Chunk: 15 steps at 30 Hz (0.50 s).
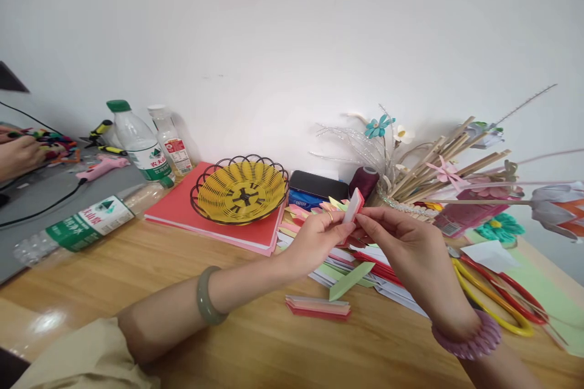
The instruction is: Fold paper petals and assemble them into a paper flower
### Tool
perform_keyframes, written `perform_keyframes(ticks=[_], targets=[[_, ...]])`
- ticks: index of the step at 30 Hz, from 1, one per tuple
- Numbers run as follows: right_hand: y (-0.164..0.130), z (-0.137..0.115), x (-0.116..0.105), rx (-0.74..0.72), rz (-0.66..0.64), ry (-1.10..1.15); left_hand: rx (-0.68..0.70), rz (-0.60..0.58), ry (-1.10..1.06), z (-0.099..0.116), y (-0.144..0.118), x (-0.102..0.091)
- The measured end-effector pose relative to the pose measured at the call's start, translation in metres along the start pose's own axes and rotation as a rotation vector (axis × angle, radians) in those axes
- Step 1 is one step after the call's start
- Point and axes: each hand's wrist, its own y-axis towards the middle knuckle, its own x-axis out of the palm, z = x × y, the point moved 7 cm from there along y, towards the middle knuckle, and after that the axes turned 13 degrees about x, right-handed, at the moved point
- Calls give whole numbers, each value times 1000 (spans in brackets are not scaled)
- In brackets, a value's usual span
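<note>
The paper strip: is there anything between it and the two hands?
Nothing visible. The left hand and right hand both pinch the paper strip directly at its lower end, above the paper pile on the table.

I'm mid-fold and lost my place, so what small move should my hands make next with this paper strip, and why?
Probably press the crease flat: both the left hand and right hand pinch the folded pink-and-white paper strip upright above the wooden table, and it looks only loosely folded.
</note>
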Motion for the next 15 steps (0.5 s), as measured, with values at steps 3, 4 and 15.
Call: perform_keyframes(ticks=[3,4,15], targets=[[-1,-1,-2,-36,34,-53,24,-27,11,4,1,1],[-1,-1,-3,-45,41,-59,33,-38,26,6,1,1],[5,-5,-26,-63,130,39,-64,-82,111,17,-2,5]])
